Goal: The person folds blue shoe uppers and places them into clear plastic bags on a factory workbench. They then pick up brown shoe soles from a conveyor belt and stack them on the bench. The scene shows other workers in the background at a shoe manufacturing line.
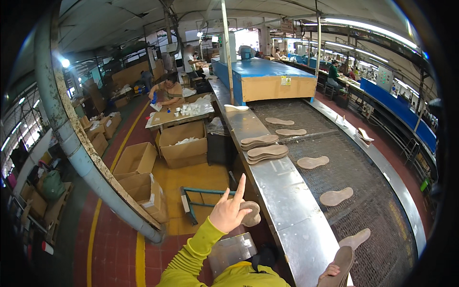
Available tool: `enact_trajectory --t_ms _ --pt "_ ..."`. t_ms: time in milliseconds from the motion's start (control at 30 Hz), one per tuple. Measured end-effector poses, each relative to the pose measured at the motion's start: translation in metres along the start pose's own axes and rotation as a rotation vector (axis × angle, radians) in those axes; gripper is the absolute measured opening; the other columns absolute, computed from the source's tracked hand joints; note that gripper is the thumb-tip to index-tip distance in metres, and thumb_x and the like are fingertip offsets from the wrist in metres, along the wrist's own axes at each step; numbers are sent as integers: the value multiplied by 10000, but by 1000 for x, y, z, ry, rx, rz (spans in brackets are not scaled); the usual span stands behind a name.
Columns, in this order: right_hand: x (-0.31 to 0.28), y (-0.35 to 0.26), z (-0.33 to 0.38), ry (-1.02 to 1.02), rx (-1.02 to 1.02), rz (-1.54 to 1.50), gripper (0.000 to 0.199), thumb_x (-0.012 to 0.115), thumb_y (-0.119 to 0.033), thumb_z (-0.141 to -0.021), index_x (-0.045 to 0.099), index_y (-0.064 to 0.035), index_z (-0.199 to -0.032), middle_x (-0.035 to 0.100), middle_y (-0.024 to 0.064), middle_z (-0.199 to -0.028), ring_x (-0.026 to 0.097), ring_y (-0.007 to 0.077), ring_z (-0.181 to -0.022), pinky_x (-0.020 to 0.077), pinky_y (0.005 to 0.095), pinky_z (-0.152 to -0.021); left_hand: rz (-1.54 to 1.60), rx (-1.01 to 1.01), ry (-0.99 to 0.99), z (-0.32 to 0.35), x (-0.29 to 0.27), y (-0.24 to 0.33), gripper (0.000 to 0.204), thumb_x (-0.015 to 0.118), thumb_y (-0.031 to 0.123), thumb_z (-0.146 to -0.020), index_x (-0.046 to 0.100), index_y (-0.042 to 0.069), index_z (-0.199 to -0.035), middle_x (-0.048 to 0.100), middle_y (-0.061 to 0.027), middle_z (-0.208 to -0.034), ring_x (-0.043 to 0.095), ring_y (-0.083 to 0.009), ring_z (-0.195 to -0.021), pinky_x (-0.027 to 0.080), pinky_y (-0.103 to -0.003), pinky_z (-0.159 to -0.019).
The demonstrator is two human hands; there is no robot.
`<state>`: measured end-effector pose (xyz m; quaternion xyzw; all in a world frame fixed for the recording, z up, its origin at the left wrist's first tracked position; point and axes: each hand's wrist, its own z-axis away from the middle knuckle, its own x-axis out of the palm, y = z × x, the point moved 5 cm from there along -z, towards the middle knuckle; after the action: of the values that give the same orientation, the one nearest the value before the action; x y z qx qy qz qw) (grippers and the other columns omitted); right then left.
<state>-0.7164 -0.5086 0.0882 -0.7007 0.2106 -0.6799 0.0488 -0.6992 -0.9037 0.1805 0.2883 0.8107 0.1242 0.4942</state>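
My left hand (pixel 228 213) is raised over the near side of the metal ledge, index finger pointing up. A brown shoe insole (pixel 251 214) is gripped at its thumb side, partly hidden by the fingers. At the lower right, my right hand (pixel 329 273) clasps several brown insoles (pixel 343 266) standing upright together. Just beyond them, a single insole (pixel 355 238) lies on the dark mesh conveyor belt (pixel 377 210). Farther along the belt are more spaced-out insoles, including one (pixel 336 196) and another (pixel 313 162). Two stacks of insoles (pixel 267 152) rest on the metal ledge (pixel 296 210).
A blue-topped machine housing (pixel 277 69) spans the belt's far end. A white wedge sole (pixel 236 108) sits on the ledge. Cardboard boxes (pixel 184 143) and a teal metal frame (pixel 191 210) stand left. A person (pixel 168 91) works at a table; a post (pixel 71 134) rises left.
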Motion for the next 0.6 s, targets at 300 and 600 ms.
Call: enact_trajectory --t_ms 300,600 --pt "-6 -7 -36 -95 -2 -187 533 569 -532 -855 584 -105 -1174 618 84 -930 592 230 -798 503 364 -738 -80 55 -7 -20 -11 9 904 652 178 -802 63 82 -1482 644 -181 -770 647 -337 -800 465 -435 -902" --pt "-134 47 50 95 246 -505 543 568 -547 -851 587 -107 -1169 617 77 -908 591 220 -775 506 352 -719 543 -58 -29 -64 9 6 636 618 114 -844 336 -3 -1402 584 -147 -1219 516 -184 -1143 358 -308 -1000"
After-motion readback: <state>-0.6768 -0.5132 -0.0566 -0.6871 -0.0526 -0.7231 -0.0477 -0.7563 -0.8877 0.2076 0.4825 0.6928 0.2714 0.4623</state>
